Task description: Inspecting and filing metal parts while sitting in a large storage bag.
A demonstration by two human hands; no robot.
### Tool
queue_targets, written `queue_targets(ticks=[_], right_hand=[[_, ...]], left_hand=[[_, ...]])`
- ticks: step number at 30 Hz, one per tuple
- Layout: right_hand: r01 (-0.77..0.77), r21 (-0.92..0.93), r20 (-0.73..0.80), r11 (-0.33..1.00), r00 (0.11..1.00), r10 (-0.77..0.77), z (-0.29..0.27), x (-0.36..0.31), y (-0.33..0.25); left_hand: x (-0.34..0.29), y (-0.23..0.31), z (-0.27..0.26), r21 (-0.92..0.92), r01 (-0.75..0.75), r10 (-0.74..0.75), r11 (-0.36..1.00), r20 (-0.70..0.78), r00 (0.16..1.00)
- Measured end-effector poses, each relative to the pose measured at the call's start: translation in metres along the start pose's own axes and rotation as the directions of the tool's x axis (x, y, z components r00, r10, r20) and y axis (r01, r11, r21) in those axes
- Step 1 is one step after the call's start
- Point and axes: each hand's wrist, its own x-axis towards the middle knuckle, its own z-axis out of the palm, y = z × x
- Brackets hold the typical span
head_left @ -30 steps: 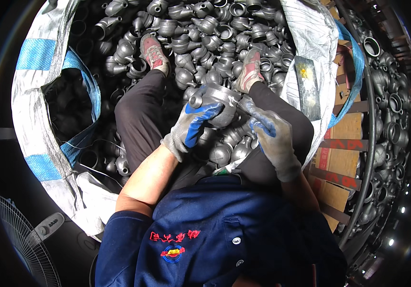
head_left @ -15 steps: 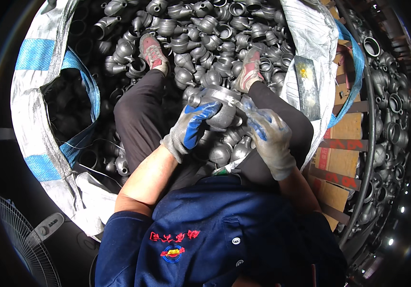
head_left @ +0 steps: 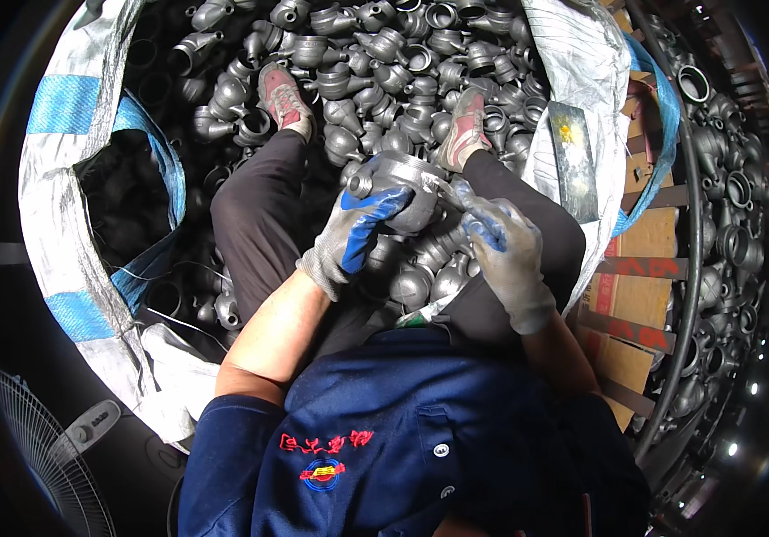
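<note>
In front of my lap, my left hand (head_left: 355, 230), in a grey glove with blue palm and fingers, grips a round grey metal casting (head_left: 414, 208). The casting is cup-shaped, with a ridged rim and a short round stub on its left side. At its right edge is my right hand (head_left: 507, 249), gloved alike, its fingers bent and drawn together. Something thin and pale seems to run from those fingers to the rim, but I cannot make out what it is. Below and beyond lie many similar grey castings (head_left: 384, 46), heaped loosely.
A large white woven bag (head_left: 58, 215) with blue straps surrounds the heap. Its right flap carries a dark flat plate (head_left: 574, 170). Cardboard (head_left: 639, 242) with brown slats stands to the right, by a dark curved rail and more castings (head_left: 736, 192). A fan (head_left: 40, 438) is at lower left.
The casting has tilted a little in my left hand. My right hand has shifted slightly left, its fingers still beside the rim.
</note>
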Motion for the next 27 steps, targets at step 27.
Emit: queue_targets(ticks=[27], right_hand=[[-0.038,0.434,0.282,0.900,0.955,-0.096,-0.029,0.002,0.007]], left_hand=[[-0.003,0.006,0.001,0.222,-0.061,0.066,0.973,-0.013,0.998]])
